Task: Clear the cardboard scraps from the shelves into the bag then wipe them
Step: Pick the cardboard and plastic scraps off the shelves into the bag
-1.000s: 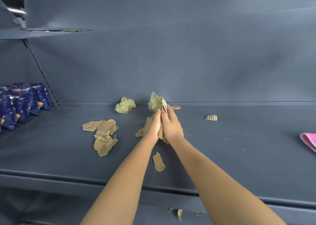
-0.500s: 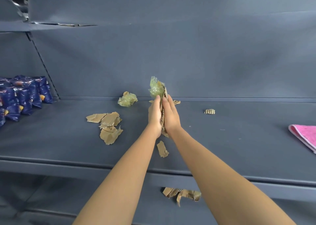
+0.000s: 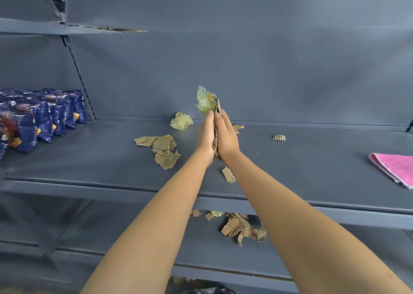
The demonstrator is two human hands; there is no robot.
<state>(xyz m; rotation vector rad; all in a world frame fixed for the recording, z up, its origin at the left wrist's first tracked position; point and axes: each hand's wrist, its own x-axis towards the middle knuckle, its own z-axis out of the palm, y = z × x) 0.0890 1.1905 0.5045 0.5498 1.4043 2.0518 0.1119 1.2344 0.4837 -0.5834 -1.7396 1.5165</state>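
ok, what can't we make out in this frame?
Head view throughout.
Held scraps: left hand and right hand cover all but one edge.
Dark shape, maybe the bag: cut off by bottom edge.
Top-shelf scraps: seen edge-on, count unclear.
Cloth: cut off by right edge.
Lower-shelf scraps: partly behind right forearm.
Snack packs: blurred, print unreadable.

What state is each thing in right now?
Held scraps: sandwiched upright between both palms.
Left hand: flat, pressing them.
Right hand: flat, pressing the other side.
Scrap pile: loose on the shelf.
Pink cloth: folded, lying untouched.
Snack bags: upright in a row.
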